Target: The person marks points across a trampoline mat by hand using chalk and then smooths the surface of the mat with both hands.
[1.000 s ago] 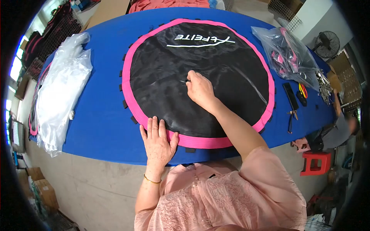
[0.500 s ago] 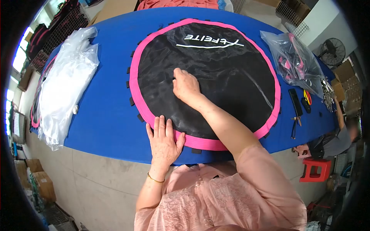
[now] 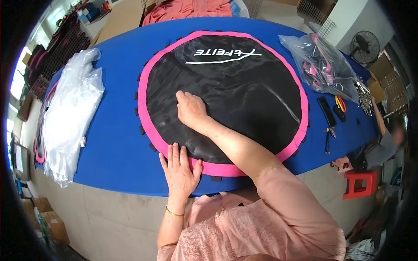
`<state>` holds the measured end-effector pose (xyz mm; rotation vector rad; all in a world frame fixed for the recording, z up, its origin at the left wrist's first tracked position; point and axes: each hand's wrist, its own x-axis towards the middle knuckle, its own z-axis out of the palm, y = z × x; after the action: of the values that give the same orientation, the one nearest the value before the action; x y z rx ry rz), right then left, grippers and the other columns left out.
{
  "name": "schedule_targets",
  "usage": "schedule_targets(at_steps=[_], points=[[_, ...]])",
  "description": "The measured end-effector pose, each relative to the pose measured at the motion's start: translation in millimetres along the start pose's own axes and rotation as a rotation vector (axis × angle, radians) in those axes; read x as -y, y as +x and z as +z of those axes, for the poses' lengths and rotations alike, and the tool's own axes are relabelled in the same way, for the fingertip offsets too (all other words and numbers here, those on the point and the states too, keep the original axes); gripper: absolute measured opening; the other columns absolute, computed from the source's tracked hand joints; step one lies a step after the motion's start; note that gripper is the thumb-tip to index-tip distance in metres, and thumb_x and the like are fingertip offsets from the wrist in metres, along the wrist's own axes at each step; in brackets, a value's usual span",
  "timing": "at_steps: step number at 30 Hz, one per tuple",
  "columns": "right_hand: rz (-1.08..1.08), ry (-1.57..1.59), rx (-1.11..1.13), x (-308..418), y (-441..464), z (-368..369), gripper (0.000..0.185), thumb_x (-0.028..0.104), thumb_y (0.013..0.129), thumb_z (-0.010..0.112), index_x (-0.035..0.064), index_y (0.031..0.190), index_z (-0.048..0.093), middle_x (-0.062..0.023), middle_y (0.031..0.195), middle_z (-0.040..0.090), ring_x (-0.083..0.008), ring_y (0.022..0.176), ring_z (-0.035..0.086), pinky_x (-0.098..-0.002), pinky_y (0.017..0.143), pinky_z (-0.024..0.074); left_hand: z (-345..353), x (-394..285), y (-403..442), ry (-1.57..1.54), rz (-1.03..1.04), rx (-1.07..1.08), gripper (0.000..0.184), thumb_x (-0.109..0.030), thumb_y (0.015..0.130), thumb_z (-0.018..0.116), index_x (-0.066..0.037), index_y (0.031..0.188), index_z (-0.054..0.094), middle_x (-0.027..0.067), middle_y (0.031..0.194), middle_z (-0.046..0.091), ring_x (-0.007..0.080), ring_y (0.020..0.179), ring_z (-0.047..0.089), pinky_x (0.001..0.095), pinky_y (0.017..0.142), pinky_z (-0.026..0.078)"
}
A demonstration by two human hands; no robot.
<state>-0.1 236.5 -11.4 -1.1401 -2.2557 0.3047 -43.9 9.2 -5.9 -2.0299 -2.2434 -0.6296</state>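
A round black trampoline mat [image 3: 244,113] with a wide pink border and short black tabs around its rim lies flat on the blue table. White lettering [image 3: 224,55] appears upside down near its far edge. My left hand [image 3: 179,172] rests flat on the near-left pink border, fingers spread. Over the left half of the black fabric, my right hand [image 3: 191,108] is closed with its fingers curled down against the surface. Whatever the right fingers may pinch is hidden beneath them.
Clear plastic bags [image 3: 72,113] lie along the left of the blue table [image 3: 115,130]. On the right sit a bag with pink pieces [image 3: 322,69], a black phone [image 3: 325,111], a yellow-red tool [image 3: 339,106] and metal parts [image 3: 365,98]. A red stool [image 3: 360,184] and another person [image 3: 379,152] are beyond.
The whole view has shifted a little. My right hand has slid slightly left and toward me across the black fabric. My left hand stays on the pink border.
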Motion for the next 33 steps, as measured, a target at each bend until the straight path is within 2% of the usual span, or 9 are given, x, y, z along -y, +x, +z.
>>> schedule_targets(at_steps=[14,22,26,29,33], points=[[0.258,-0.144,-0.113,-118,-13,-70,0.021,0.011,0.093,0.072,0.0048,0.107,0.057,-0.019,0.101,0.069,-0.0423,0.099,0.07,-0.0537,0.087,0.0559,-1,-1,0,0.006,0.017,0.005,0.064,-0.044,0.1,0.065,0.005,0.14,0.06,0.027,0.153,0.055,0.0432,0.15,0.043,0.0642,0.127,0.022],[0.264,-0.237,-0.237,-185,-33,-112,0.021,0.011,0.092,0.071,0.005,0.106,0.056,-0.0201,0.096,0.067,-0.0436,0.094,0.069,-0.054,0.083,0.0553,-2,0,-1,0.021,0.012,0.028,0.064,-0.044,0.1,0.064,0.005,0.142,0.058,0.0271,0.155,0.053,0.0434,0.151,0.042,0.0642,0.127,0.021],[0.345,-0.268,-0.243,-217,-42,-136,0.019,0.012,0.093,0.07,0.0056,0.106,0.059,-0.0203,0.1,0.07,-0.0432,0.098,0.069,-0.0539,0.086,0.0553,-2,0,-1,0.01,0.007,0.04,0.064,-0.043,0.1,0.065,0.005,0.142,0.057,0.0279,0.154,0.053,0.0439,0.151,0.041,0.0645,0.128,0.021],[0.29,-0.276,-0.307,-242,-55,-149,0.02,0.011,0.092,0.07,0.0058,0.107,0.059,-0.0188,0.1,0.069,-0.0419,0.098,0.069,-0.0533,0.086,0.055,-2,0,-1,0.027,0.009,0.052,0.066,-0.043,0.098,0.066,0.005,0.143,0.057,0.0282,0.155,0.052,0.0445,0.151,0.041,0.0647,0.128,0.021],[0.326,-0.303,-0.252,-247,-64,-163,0.019,0.009,0.092,0.071,0.0067,0.107,0.059,-0.0169,0.103,0.07,-0.0409,0.1,0.069,-0.0511,0.087,0.0551,-4,2,-2,0.063,-0.001,0.067,0.066,-0.043,0.097,0.066,0.005,0.143,0.057,0.0277,0.155,0.052,0.0447,0.151,0.042,0.0646,0.127,0.021]])
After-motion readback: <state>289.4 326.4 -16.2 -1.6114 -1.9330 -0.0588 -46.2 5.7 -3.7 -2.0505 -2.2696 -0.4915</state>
